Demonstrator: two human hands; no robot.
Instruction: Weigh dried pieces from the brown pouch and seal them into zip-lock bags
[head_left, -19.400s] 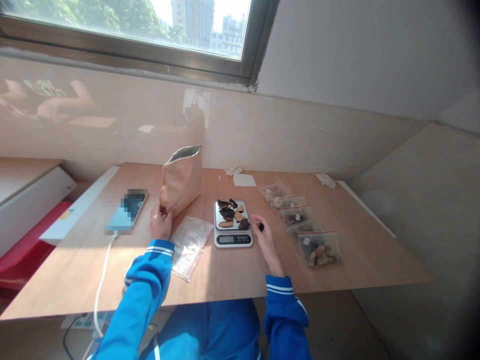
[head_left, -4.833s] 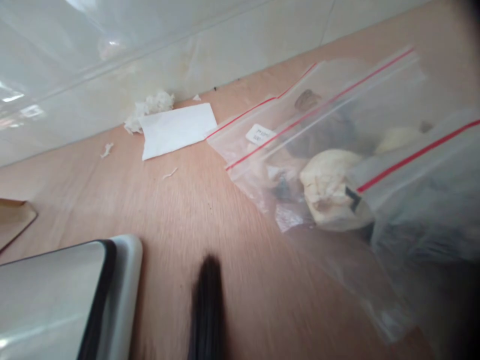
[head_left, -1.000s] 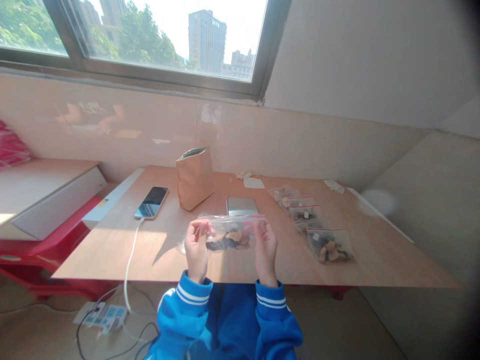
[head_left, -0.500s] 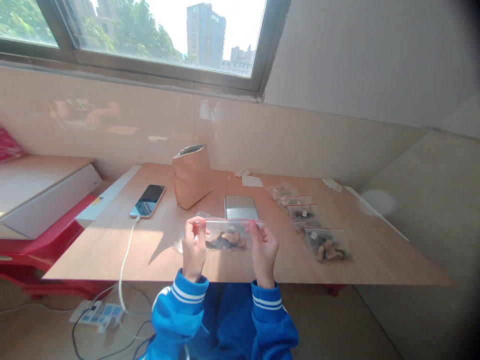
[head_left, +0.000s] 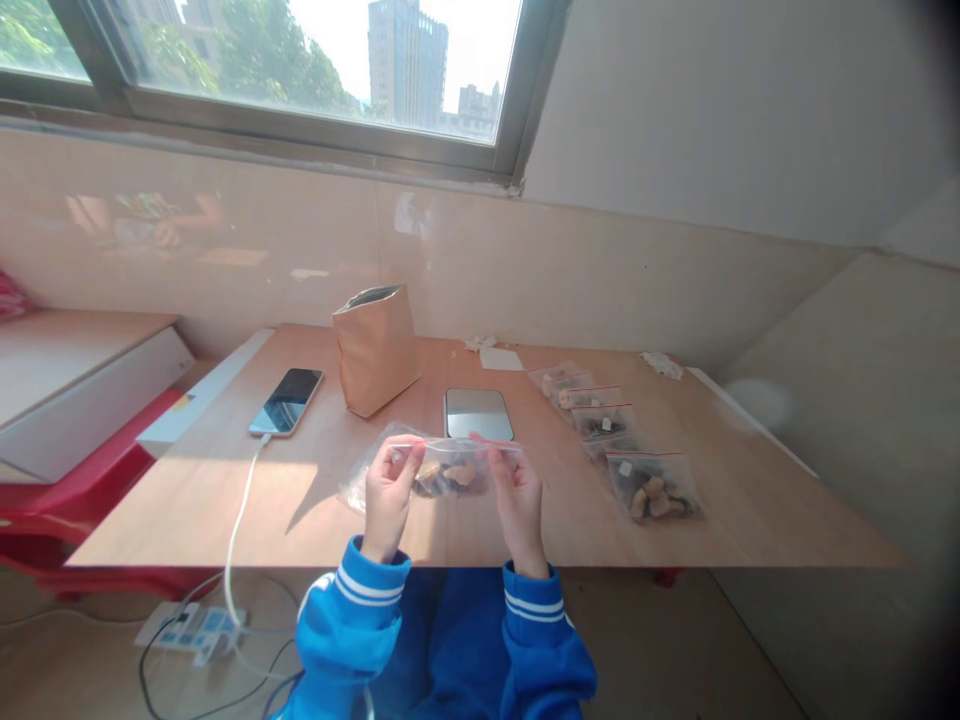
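Between my two hands a clear zip bag [head_left: 451, 478] with tan and dark dried pieces inside is held up by its top edge. My left hand [head_left: 390, 490] pinches the left part of that edge between thumb and fingers. At the other end, my right hand [head_left: 519, 495] pinches the strip, thumb on the near side. Behind the bag lies a small flat scale [head_left: 478, 412] with a silvery top. Other clear plastic bags [head_left: 354, 488] lie on the table beside my left hand, partly hidden by it.
A brown paper bag [head_left: 377, 350] stands open at the table's back. Left of it a phone [head_left: 287, 402] lies with a white cable [head_left: 244, 510] running over the front edge. Several filled zip bags [head_left: 656, 490] lie in a row on the right. A white paper [head_left: 501, 359] rests behind the scale.
My hands have come closer together along the bag's top edge, the right one shifting left. The bag's top now bends slightly. The whole view has shifted a little.
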